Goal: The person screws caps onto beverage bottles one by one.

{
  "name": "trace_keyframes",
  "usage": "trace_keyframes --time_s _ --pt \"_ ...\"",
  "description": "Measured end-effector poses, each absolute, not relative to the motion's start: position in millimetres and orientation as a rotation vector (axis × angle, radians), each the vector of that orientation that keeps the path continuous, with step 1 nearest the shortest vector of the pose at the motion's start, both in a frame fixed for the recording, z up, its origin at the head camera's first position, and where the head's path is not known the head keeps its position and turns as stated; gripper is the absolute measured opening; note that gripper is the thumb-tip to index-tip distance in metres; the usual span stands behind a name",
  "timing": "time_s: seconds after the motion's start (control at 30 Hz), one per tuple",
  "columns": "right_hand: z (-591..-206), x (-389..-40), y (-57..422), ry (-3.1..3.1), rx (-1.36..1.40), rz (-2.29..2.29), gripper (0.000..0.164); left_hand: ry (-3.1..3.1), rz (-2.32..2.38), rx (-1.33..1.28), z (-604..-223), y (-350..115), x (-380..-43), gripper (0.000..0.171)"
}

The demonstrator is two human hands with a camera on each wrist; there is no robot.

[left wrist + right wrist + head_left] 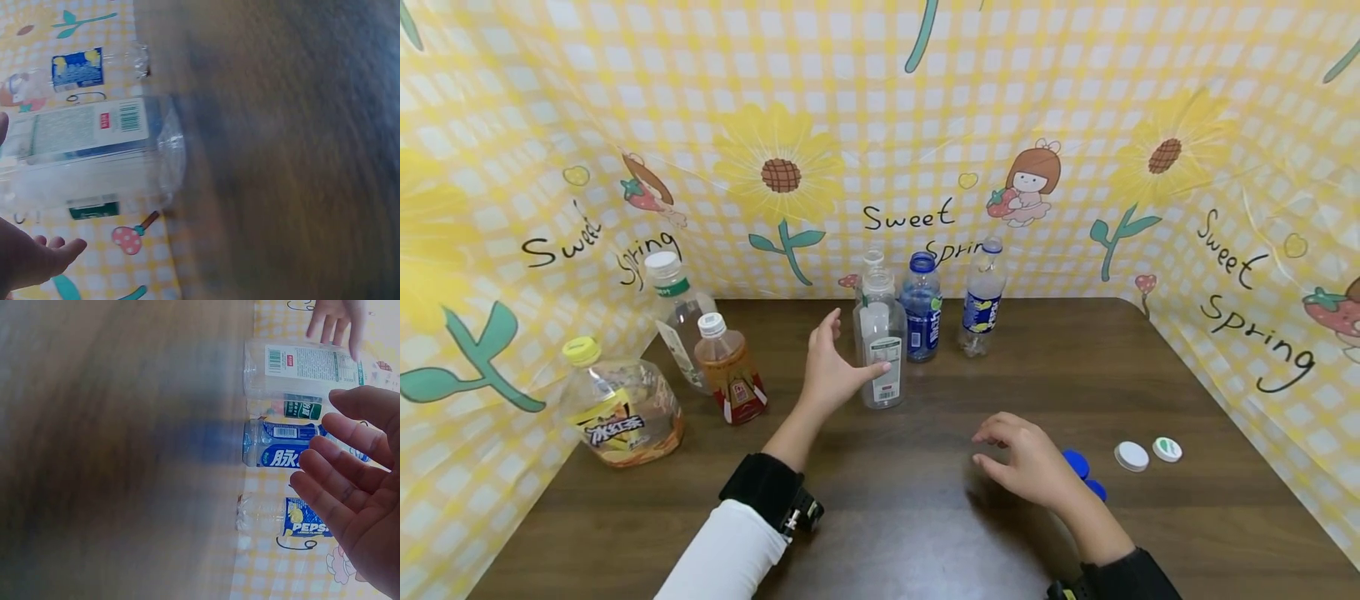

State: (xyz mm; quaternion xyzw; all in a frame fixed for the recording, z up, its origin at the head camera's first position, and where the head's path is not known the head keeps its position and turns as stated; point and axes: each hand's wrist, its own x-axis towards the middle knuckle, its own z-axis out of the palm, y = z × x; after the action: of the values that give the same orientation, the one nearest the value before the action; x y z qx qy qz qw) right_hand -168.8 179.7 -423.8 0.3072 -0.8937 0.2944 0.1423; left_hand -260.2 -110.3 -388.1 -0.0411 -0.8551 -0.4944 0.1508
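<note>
My left hand (pixel 835 367) is spread beside a clear uncapped bottle (pixel 882 333) with a white label; its thumb crosses in front of the bottle, and I cannot tell whether it touches. In the left wrist view the same bottle (pixel 94 150) stands apart from the visible fingers. My right hand (pixel 1018 458) hovers over the table with loosely bent fingers and nothing in them. Close by it lie two blue caps (pixel 1076 463), partly hidden by the wrist. Behind the clear bottle are another clear bottle (pixel 872 259), mostly hidden, and a blue-labelled bottle (pixel 922 308).
A Pepsi bottle (pixel 982 304) without a cap stands at the back. On the left are three capped bottles: a yellow-capped one (pixel 625 408), an orange-labelled one (pixel 730 371) and a green-banded one (pixel 679 321). Two white caps (pixel 1132 456) lie on the right. Checkered cloth (pixel 1075 108) surrounds the table.
</note>
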Motion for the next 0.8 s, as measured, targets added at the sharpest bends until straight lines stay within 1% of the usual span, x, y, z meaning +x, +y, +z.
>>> trace_keyframes --time_s 0.4,0.67,0.8 --pt "-425 -170 180 -2.586 0.895 0.858 0.016 -2.338 -1.726 -0.206 -401 -101 -276 0.107" --pt "-425 -170 181 -2.591 0.886 0.847 0.016 -2.361 -1.764 -0.192 -402 -97 -281 0.108" --pt "-426 -170 181 -2.596 0.883 0.858 0.016 -2.375 -1.741 -0.167 -401 -95 -283 0.106"
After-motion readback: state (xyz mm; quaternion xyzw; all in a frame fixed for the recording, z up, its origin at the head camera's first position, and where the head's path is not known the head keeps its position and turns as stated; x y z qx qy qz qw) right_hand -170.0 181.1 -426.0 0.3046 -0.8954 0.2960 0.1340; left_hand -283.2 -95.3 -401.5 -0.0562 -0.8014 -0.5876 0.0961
